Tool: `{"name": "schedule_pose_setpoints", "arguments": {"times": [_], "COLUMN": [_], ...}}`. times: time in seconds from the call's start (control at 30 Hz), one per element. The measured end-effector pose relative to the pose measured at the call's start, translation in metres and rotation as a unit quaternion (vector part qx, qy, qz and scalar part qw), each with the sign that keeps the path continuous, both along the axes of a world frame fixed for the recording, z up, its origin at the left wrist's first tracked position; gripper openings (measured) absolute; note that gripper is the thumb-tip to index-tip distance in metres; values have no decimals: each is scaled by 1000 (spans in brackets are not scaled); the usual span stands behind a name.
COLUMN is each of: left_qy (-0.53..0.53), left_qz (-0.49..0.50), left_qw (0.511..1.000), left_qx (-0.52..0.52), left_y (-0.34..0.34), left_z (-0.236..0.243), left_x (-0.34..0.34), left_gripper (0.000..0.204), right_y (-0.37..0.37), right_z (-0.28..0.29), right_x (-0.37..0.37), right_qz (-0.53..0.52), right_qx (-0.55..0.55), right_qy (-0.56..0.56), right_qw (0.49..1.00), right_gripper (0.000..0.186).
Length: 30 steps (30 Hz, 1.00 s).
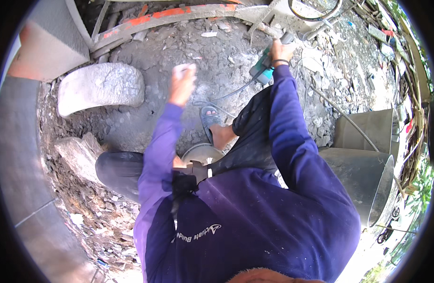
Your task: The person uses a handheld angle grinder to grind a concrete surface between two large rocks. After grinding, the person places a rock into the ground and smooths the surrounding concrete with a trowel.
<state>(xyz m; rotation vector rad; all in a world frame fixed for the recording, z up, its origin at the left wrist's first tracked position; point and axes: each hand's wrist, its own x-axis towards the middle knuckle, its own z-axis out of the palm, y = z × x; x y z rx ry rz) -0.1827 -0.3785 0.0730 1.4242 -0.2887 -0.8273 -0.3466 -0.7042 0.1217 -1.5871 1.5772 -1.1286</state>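
My right hand [284, 49] is closed on a green corded power tool [262, 68] with a grey end, held low over the dusty ground. Its exact kind is partly hidden by my fingers. A grey cord [233, 93] trails from it toward my sandalled foot [210, 117]. My left hand [182, 84] is raised in front of my left knee, its fingers smeared by motion. Something pale shows at its fingertips, too blurred to make out. Nearest to that hand on the left lies a curved, whitish, dust-covered block [101, 87].
An orange-marked beam [167, 18] crosses the far side. At right lie a wide dark pipe [358, 177], a thin ribbed rod [344, 115] and loose rubble [327, 75]. A rough pale chunk [80, 155] sits by my left knee. A round pale rim [203, 152] shows between my legs.
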Motion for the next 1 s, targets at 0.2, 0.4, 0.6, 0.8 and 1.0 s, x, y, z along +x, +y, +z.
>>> {"name": "schedule_pose_setpoints", "arguments": {"times": [0.2,0.4,0.6,0.8,1.0], "left_qy": [69,20,-9,-39,-78], "left_qz": [180,168,154,197,355], "left_qw": [974,985,983,978,931], "left_qx": [120,41,98,60,-25], "left_y": [142,114,117,111,163], "left_z": [13,45,25,44,63], "left_x": [54,58,77,86,107], "left_gripper": [51,39,37,36,35], "right_y": [-11,95,68,30,105], "right_z": [-257,-278,-270,-274,-224], "right_x": [-34,13,59,90,103], "right_qz": [76,176,123,121,163], "right_qx": [92,245,229,278,100], "right_qy": [311,267,247,357,294], "right_qw": [943,915,934,884,936], "right_gripper": [82,95,93,98,72]}}
